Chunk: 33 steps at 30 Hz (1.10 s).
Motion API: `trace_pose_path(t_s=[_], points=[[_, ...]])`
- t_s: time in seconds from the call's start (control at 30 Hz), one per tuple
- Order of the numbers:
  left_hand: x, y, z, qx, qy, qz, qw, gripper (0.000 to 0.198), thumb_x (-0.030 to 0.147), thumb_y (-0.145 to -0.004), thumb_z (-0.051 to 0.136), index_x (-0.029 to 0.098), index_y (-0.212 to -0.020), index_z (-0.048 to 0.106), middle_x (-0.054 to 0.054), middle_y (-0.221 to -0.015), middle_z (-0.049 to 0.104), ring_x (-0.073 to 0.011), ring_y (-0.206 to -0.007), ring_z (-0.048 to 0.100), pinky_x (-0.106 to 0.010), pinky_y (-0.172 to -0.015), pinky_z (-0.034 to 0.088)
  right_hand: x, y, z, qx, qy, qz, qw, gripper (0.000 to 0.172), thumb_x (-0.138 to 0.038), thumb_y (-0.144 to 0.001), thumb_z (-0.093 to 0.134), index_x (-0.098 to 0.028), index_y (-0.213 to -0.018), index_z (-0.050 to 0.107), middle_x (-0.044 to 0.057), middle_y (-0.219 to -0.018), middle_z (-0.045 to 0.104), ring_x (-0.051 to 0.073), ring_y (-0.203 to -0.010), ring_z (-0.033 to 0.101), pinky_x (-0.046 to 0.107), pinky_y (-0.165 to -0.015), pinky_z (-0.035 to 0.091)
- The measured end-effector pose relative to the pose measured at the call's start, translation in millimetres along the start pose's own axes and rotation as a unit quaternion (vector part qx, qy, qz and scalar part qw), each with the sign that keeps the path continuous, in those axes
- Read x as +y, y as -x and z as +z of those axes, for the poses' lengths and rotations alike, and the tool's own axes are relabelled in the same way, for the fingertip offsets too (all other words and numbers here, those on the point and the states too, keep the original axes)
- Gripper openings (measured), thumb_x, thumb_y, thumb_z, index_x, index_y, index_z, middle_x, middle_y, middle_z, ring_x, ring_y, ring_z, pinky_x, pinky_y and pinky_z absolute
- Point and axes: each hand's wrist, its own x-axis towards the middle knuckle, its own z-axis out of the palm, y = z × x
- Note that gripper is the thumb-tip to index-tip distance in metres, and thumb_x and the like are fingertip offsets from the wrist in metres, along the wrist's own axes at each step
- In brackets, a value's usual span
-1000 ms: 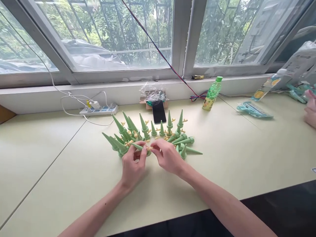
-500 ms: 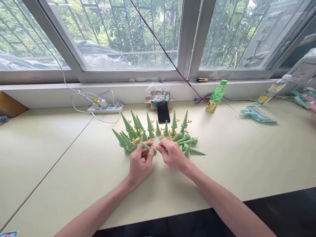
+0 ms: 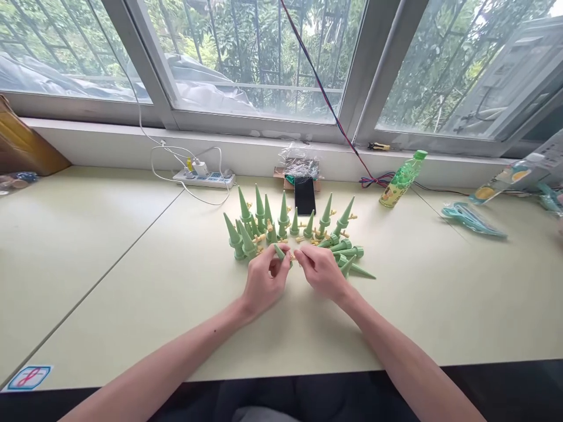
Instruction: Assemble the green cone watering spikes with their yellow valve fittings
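Between the thumb and fingers of my left hand (image 3: 265,276), which is closed, is a green plant watering spike (image 3: 278,252), tilted with its tip toward the upper left. My right hand (image 3: 324,271) is pinched at the small yellow valve (image 3: 292,257) on that spike's side; its fingertips partly cover the valve. Several upright watering spikes (image 3: 284,212) with yellow valves stand in an arc behind my hands. To the right of my right hand, several more spikes (image 3: 349,252) lie on their sides in a pile. Loose yellow valves (image 3: 301,239) lie near the middle.
Behind the spikes a black phone (image 3: 304,196) leans on a small box with clear plastic wrap (image 3: 299,164). A power strip (image 3: 204,177) with white cables sits back left. A green-capped bottle (image 3: 402,179), a teal packet (image 3: 474,220) and another bottle (image 3: 505,178) are on the right.
The camera view has turned, so the whole scene sits further right and tilted. Both hands stay together at the spike, which now points more steeply upward in the picture.
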Motion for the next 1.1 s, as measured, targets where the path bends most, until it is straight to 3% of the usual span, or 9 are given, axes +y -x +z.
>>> trace_pose_path(t_s=[0.13,0.3,0.57,0.8,1.1], points=[[0.9,-1.5,1.4,0.011,0.015,-0.018,1.000,0.015,0.031,-0.092,0.054,0.018,-0.100,0.058,0.000,-0.068,0.062,-0.0111,-0.051,0.058,-0.023,-0.050,0.046,-2.8,-0.1,-3.7,0.002,-0.028,0.005,1.000,0.027,-0.033,-0.099,0.043,-0.019,-0.079,0.053,0.001,-0.070,0.055,0.013,-0.060,0.046,0.026,-0.057,0.037],[1.6,-3.3,1.8,0.011,0.038,-0.047,0.998,0.016,0.033,-0.092,0.054,0.018,-0.098,0.057,0.001,-0.068,0.060,-0.0086,-0.045,0.050,-0.021,-0.045,0.039,-4.0,-0.3,-6.1,-0.008,-0.051,-0.003,0.999,0.017,-0.029,-0.098,0.045,-0.019,-0.091,0.057,0.005,-0.085,0.063,0.016,-0.071,0.056,0.028,-0.063,0.044],[1.1,-2.7,1.2,0.007,0.044,-0.040,0.998,0.016,0.033,-0.092,0.054,0.018,-0.096,0.057,0.002,-0.066,0.058,-0.0079,-0.044,0.048,-0.020,-0.043,0.036,1.8,0.0,-3.7,-0.015,-0.037,0.014,0.999,0.016,-0.028,-0.097,0.046,-0.019,-0.089,0.056,0.004,-0.080,0.063,0.016,-0.066,0.053,0.029,-0.063,0.043],[-1.1,-0.9,1.7,0.016,0.029,-0.023,0.999,0.015,0.032,-0.091,0.055,0.018,-0.096,0.059,-0.001,-0.071,0.063,-0.0120,-0.054,0.059,-0.023,-0.049,0.045,3.3,-0.2,-4.4,-0.021,-0.013,0.018,1.000,0.018,-0.030,-0.097,0.046,-0.019,-0.086,0.054,0.003,-0.077,0.062,0.014,-0.059,0.048,0.027,-0.059,0.039],[-2.0,0.0,2.2,0.025,0.011,0.032,0.999,0.011,0.027,-0.091,0.054,0.018,-0.095,0.060,-0.001,-0.080,0.064,-0.0084,-0.055,0.054,-0.022,-0.054,0.048,3.3,0.8,-5.3,-0.020,-0.017,0.023,0.999,0.022,-0.032,-0.099,0.043,-0.019,-0.085,0.054,0.003,-0.075,0.062,0.013,-0.056,0.045,0.027,-0.057,0.038]])
